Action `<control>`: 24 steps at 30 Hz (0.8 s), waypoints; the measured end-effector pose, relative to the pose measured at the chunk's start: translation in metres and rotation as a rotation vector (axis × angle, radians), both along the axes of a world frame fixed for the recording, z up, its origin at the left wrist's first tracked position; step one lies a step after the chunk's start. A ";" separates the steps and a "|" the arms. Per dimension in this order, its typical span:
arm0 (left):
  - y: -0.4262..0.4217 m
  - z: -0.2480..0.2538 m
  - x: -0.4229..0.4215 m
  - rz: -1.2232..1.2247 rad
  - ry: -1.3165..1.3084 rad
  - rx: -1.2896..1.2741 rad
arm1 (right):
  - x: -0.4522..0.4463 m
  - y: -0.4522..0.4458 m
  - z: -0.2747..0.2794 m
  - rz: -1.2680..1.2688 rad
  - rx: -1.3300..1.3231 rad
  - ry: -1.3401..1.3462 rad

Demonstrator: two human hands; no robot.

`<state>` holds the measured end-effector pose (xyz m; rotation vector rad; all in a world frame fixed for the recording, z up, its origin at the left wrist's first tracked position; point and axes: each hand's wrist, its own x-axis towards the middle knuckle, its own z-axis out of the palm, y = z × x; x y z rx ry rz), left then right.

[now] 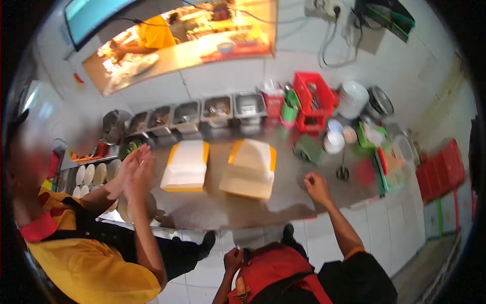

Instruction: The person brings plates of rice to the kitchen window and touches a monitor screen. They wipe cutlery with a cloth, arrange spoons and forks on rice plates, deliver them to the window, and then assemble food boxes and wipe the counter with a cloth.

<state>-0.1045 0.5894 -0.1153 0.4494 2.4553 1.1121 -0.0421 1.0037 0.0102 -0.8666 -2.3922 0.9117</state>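
Note:
My right hand (317, 188), fingers curled in, is above the front right part of the metal table, with nothing visible in it. Closest to it are a dark green cloth-like bundle (308, 149) and a small black-headed utensil (342, 173). Down by my red apron (276, 263), my left hand (234, 260) is closed; whatever it may hold is hidden. Two open takeaway boxes, white inside with yellow edges, lie on the table: the left box (186, 167) and the right box (249, 169). Neither of my hands touches them.
A co-worker in a yellow shirt (96, 263) stands at left, both hands (136, 172) together near the left box. Several metal pans (217, 109) line the wall. Red baskets (314, 99), white bowls (353, 99) and cups (334, 142) stand at right.

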 end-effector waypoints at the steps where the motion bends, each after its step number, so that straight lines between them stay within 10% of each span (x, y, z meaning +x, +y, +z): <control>1: 0.018 -0.002 -0.011 -0.086 0.062 -0.078 | -0.014 0.019 -0.006 0.037 0.109 0.018; 6: 0.117 0.059 -0.041 -0.016 0.488 0.119 | -0.037 0.088 -0.029 0.148 0.353 0.058; 15: 0.194 0.145 -0.196 0.243 0.953 -0.416 | -0.080 0.136 -0.042 0.181 0.450 -0.224; 24: 0.174 0.095 -0.255 0.259 0.635 -0.485 | -0.057 0.133 -0.056 0.164 0.332 -0.131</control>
